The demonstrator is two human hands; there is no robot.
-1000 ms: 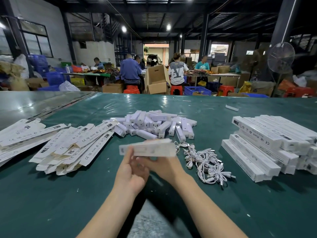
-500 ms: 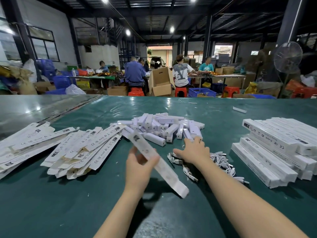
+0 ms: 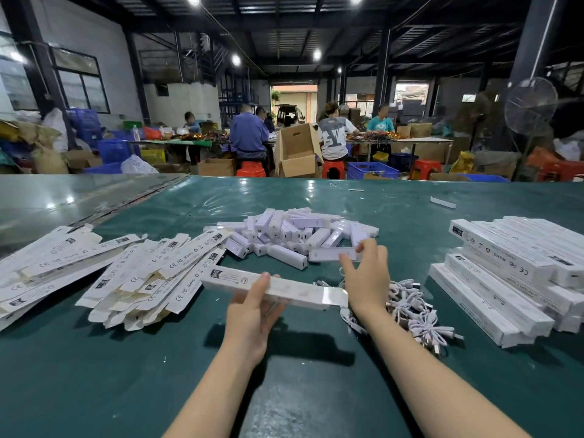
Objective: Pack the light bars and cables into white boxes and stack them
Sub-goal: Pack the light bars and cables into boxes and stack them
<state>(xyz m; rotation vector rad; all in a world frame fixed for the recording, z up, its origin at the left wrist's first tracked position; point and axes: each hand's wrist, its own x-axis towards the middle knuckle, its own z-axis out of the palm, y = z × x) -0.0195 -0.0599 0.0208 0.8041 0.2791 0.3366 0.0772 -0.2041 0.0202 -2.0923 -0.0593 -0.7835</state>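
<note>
Glossy dark-green plastic table sheet, bearing matt white printed cardboard box sleeves, smooth white plastic light bars, and rubbery white cables.

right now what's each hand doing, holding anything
Left hand: closed on a long white cardboard box, held above the table.
Right hand: pinching a short white plastic light bar.

Flat box blanks cut off at nine o'clock, packed box stack cut off at three o'clock, box print too small to read, cables partly hidden behind right hand
</note>
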